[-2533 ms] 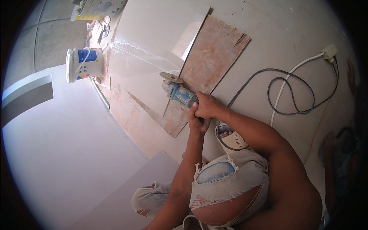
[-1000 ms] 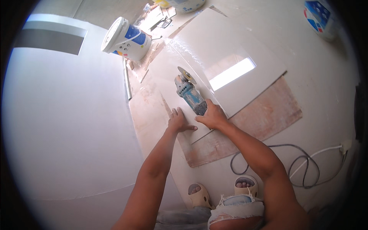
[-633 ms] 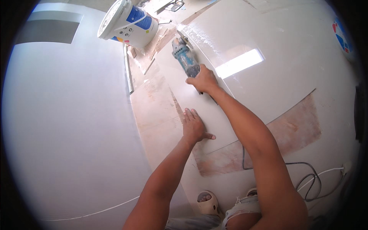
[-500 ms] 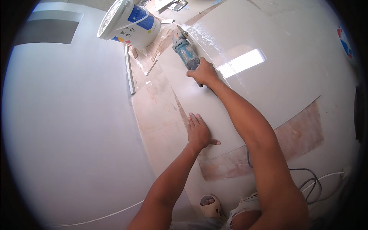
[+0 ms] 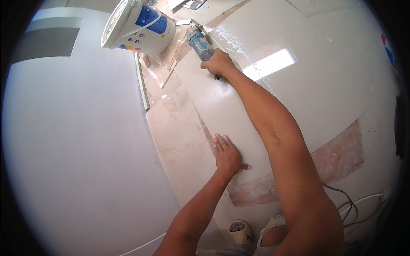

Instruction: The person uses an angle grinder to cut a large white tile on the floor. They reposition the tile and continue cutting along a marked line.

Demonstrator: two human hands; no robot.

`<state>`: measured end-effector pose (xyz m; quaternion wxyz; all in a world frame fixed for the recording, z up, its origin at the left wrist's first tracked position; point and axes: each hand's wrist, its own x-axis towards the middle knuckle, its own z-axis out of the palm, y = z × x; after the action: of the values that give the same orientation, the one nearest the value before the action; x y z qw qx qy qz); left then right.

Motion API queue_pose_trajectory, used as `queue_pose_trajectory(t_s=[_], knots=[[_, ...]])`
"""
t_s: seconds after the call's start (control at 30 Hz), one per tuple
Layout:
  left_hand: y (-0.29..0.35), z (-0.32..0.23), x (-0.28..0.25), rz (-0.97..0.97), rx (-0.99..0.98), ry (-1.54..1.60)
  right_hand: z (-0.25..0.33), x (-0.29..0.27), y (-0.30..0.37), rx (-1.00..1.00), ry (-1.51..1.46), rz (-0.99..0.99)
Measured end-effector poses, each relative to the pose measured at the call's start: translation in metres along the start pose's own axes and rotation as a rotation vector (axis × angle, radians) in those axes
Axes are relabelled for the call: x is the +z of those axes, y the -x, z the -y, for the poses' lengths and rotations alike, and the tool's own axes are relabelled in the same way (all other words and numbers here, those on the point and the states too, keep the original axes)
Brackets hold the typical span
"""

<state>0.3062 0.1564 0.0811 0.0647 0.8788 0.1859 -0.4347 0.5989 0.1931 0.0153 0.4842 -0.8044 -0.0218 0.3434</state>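
Observation:
My right hand (image 5: 221,63) is wrapped round the body of a teal angle grinder (image 5: 199,44), reaching far out in front of me. The grinder's head sits by the far edge of a large glossy pale tile (image 5: 311,98), next to a cut line; its disc is hard to make out. White dust (image 5: 232,42) runs along the tile to the right of the grinder. My left hand (image 5: 228,157) lies flat on the near part of the narrower tile strip (image 5: 205,91), fingers stretched forward and thumb out to the right.
A white bucket (image 5: 164,41) with a blue label stands at the far left, beside tile offcuts (image 5: 167,79). A pale wall (image 5: 85,141) fills the left side. Brown board (image 5: 341,149) shows under the tile's near edge. Cables (image 5: 352,209) lie at lower right, and my sandaled foot (image 5: 240,232) below.
The grinder in my right hand has moved farther away along the cut line, toward the tile's far edge. My left hand stays flat on the tile; the whole view has shifted slightly.

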Motion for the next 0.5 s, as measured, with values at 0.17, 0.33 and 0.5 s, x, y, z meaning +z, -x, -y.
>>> queue_pose_trajectory(t_s=[0.17,0.33,0.5], knots=[[0.0005,-0.0016,-0.0024,0.022,-0.002,-0.021,0.0055,-0.0052,0.0008,0.036,-0.006,0.031],[-0.0007,-0.0035,-0.0053,0.046,-0.014,-0.043,0.0082,-0.0063,-0.0008,0.071,-0.004,0.062],[-0.0024,-0.0033,-0.0040,0.063,-0.041,-0.044,0.0089,-0.0071,-0.0008,0.063,-0.002,0.058]])
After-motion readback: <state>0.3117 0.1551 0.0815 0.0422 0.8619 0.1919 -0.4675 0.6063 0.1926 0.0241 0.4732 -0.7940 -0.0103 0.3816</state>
